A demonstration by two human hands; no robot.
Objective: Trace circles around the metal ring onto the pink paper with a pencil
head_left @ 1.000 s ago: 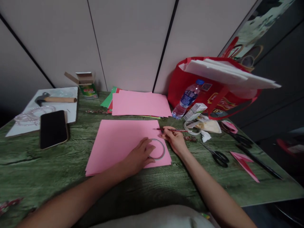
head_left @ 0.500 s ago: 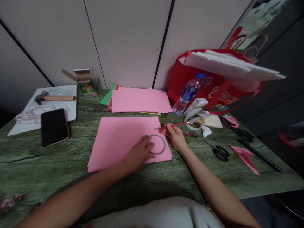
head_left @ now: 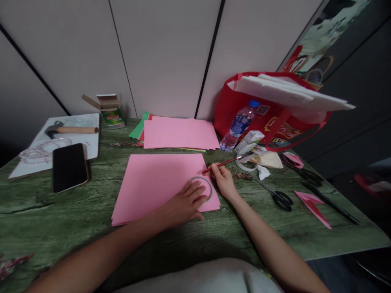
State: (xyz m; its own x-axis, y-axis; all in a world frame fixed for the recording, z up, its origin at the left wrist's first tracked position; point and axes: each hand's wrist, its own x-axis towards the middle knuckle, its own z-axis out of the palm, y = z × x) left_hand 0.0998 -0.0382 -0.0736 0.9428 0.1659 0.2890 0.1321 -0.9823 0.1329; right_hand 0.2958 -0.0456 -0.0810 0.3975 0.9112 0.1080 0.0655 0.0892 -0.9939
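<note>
A sheet of pink paper (head_left: 155,179) lies on the table in front of me, with at least one more sheet under it. Near its right edge rests a thin grey ring (head_left: 210,188). My left hand (head_left: 187,203) is spread flat over the ring's left and lower part, fingers apart, partly covering it. My right hand (head_left: 222,177), beside the paper's right edge, is closed around a slim red pencil (head_left: 224,163) with a silvery end. The pencil's tip points left, just above the ring at the paper.
A pink paper stack (head_left: 181,133) lies behind. Rightward are a water bottle (head_left: 238,127), red bag (head_left: 227,101), white tape roll (head_left: 244,165), scissors (head_left: 281,199) and folded pink paper (head_left: 311,205). Leftward are a phone (head_left: 70,167), hammer (head_left: 76,130) and small green box (head_left: 113,118).
My left hand has gone from holding the ring's left edge to lying spread across it. The right hand still holds the pencil near the ring's top. The view has tilted slightly.
</note>
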